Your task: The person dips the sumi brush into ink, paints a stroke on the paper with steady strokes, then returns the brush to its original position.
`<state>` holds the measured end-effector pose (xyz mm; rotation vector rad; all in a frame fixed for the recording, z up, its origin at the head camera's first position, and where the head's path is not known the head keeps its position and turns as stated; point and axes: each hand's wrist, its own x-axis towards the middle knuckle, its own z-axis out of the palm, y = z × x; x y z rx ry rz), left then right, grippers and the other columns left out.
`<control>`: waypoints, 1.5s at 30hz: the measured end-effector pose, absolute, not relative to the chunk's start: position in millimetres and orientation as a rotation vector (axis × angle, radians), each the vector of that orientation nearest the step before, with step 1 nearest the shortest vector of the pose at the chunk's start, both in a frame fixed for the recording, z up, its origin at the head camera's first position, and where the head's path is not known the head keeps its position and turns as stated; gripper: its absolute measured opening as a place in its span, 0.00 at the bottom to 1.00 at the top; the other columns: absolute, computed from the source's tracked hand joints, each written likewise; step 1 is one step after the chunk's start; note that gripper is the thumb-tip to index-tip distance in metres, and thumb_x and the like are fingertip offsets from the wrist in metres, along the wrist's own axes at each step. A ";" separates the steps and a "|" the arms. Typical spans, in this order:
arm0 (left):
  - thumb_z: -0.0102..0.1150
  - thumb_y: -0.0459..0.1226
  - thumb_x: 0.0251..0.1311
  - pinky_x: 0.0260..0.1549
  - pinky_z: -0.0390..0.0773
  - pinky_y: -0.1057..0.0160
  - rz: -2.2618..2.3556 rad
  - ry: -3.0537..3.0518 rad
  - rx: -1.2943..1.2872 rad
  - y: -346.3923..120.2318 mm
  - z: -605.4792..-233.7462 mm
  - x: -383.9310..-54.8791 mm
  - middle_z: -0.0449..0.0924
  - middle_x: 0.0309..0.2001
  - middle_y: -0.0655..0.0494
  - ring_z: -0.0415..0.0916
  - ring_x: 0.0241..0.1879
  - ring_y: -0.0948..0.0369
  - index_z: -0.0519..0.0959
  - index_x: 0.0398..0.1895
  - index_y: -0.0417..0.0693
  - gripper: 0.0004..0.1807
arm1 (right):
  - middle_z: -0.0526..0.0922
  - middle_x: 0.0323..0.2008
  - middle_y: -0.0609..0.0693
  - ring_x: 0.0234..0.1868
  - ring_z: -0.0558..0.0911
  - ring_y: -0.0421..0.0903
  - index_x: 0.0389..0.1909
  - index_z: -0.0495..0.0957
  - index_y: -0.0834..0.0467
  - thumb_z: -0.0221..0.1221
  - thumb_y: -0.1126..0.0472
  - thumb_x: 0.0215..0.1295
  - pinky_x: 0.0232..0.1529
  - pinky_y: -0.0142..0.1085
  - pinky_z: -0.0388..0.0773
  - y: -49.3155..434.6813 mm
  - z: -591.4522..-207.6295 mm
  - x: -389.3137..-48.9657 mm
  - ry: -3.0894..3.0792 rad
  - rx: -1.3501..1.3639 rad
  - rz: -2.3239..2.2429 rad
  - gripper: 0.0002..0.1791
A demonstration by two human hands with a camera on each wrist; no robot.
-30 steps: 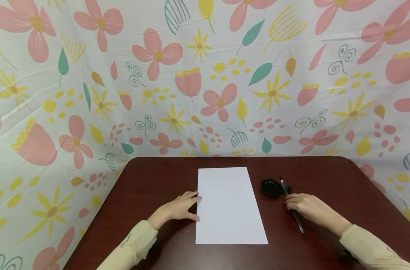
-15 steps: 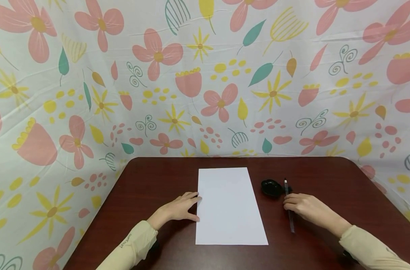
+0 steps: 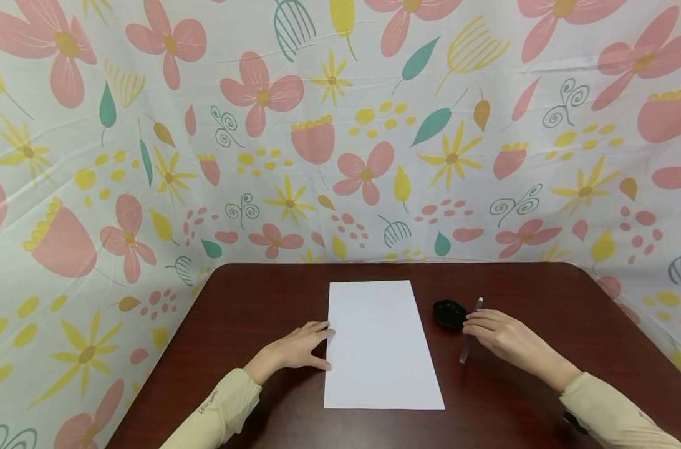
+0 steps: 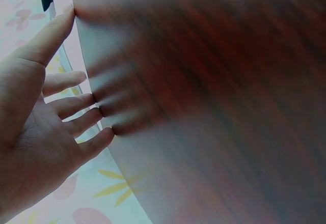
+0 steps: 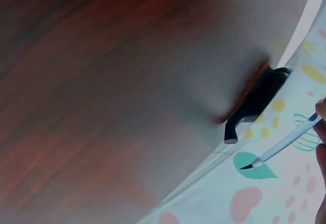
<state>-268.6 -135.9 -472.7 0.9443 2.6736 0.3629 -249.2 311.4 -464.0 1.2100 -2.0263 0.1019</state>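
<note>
My left hand point(image 3: 295, 347) rests with spread fingers at the left edge of a white sheet of paper point(image 3: 382, 346); the left wrist view shows the fingertips point(image 4: 104, 135) along that edge. To the right of the paper, my right hand point(image 3: 503, 337) pinches a slim ink brush point(image 3: 471, 340). Its dark pointed tip and pale handle point(image 5: 285, 145) show in the right wrist view, where only part of the right hand point(image 5: 321, 150) is seen. A small black dish point(image 3: 448, 313), with a short handle point(image 5: 232, 132), stands just left of the right fingers.
Everything lies on a dark red-brown wooden table point(image 3: 273, 287) with rounded far corners. A flowered cloth point(image 3: 340, 143) hangs behind the table and at its sides.
My right hand has shifted slightly left towards the dish. The brush has swung from its far end leaning left to leaning right. My left hand and the paper stay in place.
</note>
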 end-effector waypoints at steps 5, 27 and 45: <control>0.57 0.58 0.52 0.61 0.56 0.41 0.352 2.667 0.927 -135.8 -472.0 -268.1 0.50 0.71 0.50 0.47 0.70 0.50 0.58 0.69 0.53 0.42 | 0.84 0.38 0.49 0.40 0.81 0.47 0.36 0.83 0.58 0.37 0.53 0.73 0.49 0.33 0.68 307.4 -459.3 -250.6 -1.984 1.193 0.149 0.25; 0.56 0.59 0.52 0.59 0.59 0.40 0.356 2.681 0.973 -137.2 -472.7 -268.4 0.51 0.71 0.50 0.48 0.70 0.51 0.57 0.69 0.52 0.43 | 0.83 0.36 0.46 0.38 0.80 0.39 0.40 0.82 0.56 0.48 0.47 0.66 0.50 0.14 0.65 298.7 -437.5 -259.3 -2.029 0.994 0.530 0.19; 0.57 0.58 0.52 0.60 0.58 0.41 0.363 2.683 0.951 -137.6 -475.6 -269.3 0.51 0.71 0.51 0.48 0.70 0.52 0.57 0.69 0.53 0.43 | 0.83 0.35 0.60 0.39 0.81 0.30 0.41 0.79 0.67 0.63 0.87 0.31 0.37 0.19 0.75 290.8 -432.3 -265.4 -1.965 0.804 0.958 0.28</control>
